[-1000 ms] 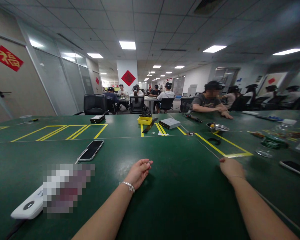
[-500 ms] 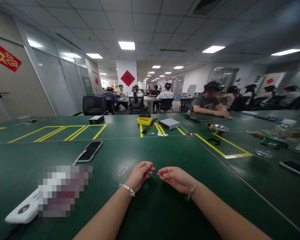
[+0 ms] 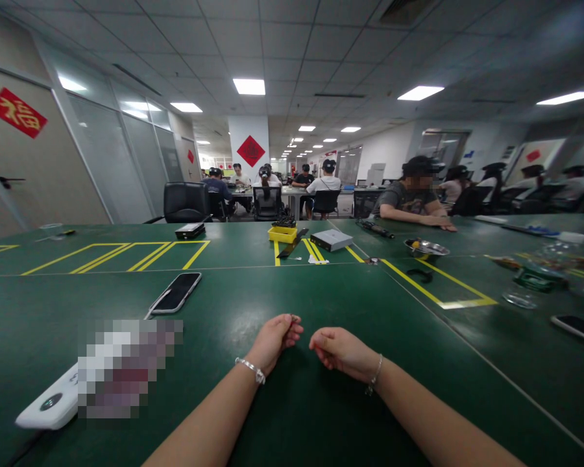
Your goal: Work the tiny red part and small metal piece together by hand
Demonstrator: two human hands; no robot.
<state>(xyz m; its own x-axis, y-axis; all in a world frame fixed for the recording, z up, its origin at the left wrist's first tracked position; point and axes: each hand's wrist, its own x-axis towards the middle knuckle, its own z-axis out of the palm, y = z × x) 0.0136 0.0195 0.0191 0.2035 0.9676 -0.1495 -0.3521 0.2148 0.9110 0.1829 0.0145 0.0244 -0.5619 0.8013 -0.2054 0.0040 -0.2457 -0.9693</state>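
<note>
My left hand point(image 3: 274, 338) is over the green table point(image 3: 233, 295), its thumb and fingers pinched together. A tiny sliver shows at its fingertips, too small to name. Just to the right, a small gap away, is my right hand point(image 3: 344, 351), fingers curled and thumb pressed to them. Whatever it may hold is hidden. A bracelet point(image 3: 251, 368) circles the left wrist, and a thin chain bracelet point(image 3: 376, 375) the right. Nearest the left hand lies a phone point(image 3: 176, 292) with a white cable plugged in.
A white device point(image 3: 51, 402), partly blurred out, lies at the left. Farther back stand a yellow box point(image 3: 282, 234), a grey box point(image 3: 331, 240) and a metal bowl point(image 3: 425, 248). Another phone point(image 3: 579, 329) lies at the right. A co-worker point(image 3: 413, 198) sits across the table.
The fingers of my right hand have curled in more, and that hand sits slightly farther from the left one. The whole view has shifted a little.
</note>
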